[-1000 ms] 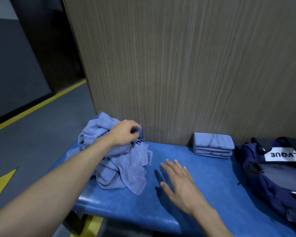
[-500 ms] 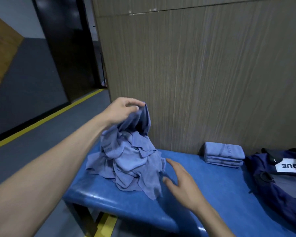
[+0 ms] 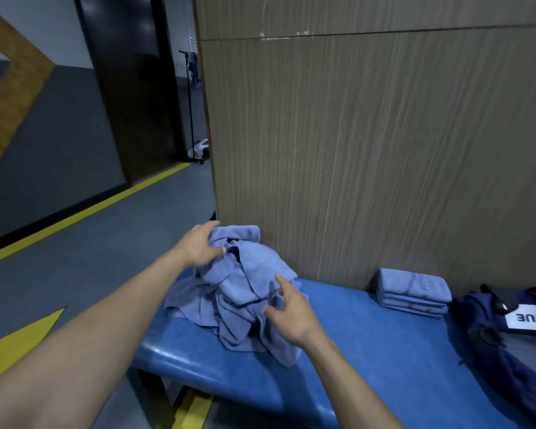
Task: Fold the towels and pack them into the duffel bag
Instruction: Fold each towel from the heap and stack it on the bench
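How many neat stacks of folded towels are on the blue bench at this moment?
1. The folded stack lies against the wood panel, between the crumpled towel heap and the duffel bag. Any towels already inside the bag would be hidden.

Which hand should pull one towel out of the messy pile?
Probably the left hand: its fingers already grip the top of the crumpled towel pile. The right hand is open at the pile's side, holding nothing, better placed to steady the rest.
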Motion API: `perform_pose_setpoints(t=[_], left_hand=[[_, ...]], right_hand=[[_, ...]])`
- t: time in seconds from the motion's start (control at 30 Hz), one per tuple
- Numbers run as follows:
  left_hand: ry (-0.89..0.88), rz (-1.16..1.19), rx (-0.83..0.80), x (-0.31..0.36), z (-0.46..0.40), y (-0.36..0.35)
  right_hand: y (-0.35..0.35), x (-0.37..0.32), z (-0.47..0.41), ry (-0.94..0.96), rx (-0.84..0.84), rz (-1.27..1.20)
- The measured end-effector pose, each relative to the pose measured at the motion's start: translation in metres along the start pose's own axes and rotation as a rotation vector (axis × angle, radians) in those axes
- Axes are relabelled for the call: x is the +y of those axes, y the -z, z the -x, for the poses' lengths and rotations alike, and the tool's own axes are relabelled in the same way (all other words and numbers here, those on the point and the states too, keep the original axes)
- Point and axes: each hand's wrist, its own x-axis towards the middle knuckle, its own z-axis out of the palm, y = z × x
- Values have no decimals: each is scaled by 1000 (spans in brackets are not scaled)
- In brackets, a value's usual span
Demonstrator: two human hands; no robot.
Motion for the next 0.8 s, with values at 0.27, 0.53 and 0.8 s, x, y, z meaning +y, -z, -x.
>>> perform_pose_setpoints(t=[0.27, 0.53, 0.8], left_hand=[[107, 89, 336, -16, -20, -8], [-177, 723, 843, 56, 9, 123], [-649, 648, 350, 134, 91, 160]], right_hand=[[-2, 8, -4, 32, -15, 116], [-5, -28, 6, 128, 15, 83], [27, -105, 50, 309, 172, -667]])
